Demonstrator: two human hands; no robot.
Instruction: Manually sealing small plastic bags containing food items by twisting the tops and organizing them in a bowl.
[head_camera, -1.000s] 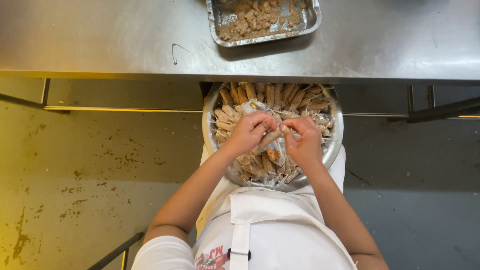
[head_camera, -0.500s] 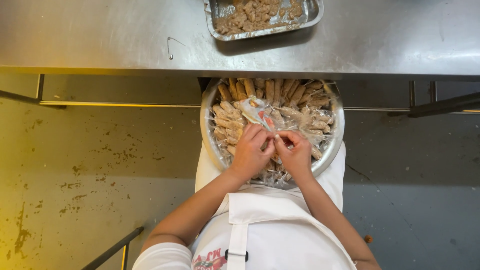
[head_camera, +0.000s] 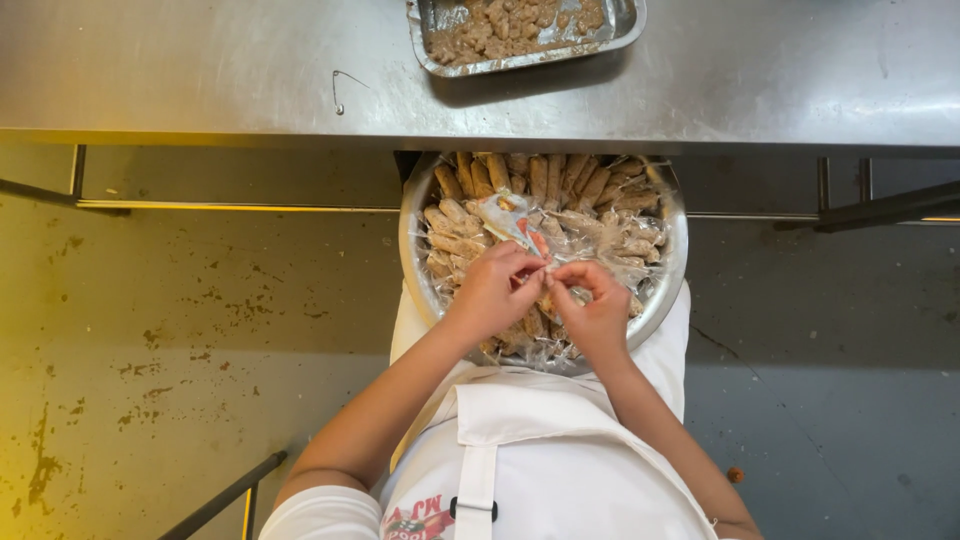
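A round metal bowl (head_camera: 672, 285) rests on my lap, filled with several brown finger-shaped rolls wrapped in clear plastic (head_camera: 590, 185). My left hand (head_camera: 495, 290) and my right hand (head_camera: 595, 310) meet over the bowl's near half. Together they pinch a small clear plastic wrapper (head_camera: 508, 215) that sticks up toward the far side; it seems to hold a brown piece. Fingers of both hands are closed on it.
A steel table (head_camera: 200, 70) spans the top, carrying a rectangular metal tray (head_camera: 625, 25) of brown filling. A small wire hook (head_camera: 340, 90) lies on the table. I wear a white apron (head_camera: 540, 450). Stained floor lies on both sides.
My hands have drawn together at the bowl's near side, and the wrapper now stands out above my fingers. The view has shifted slightly.
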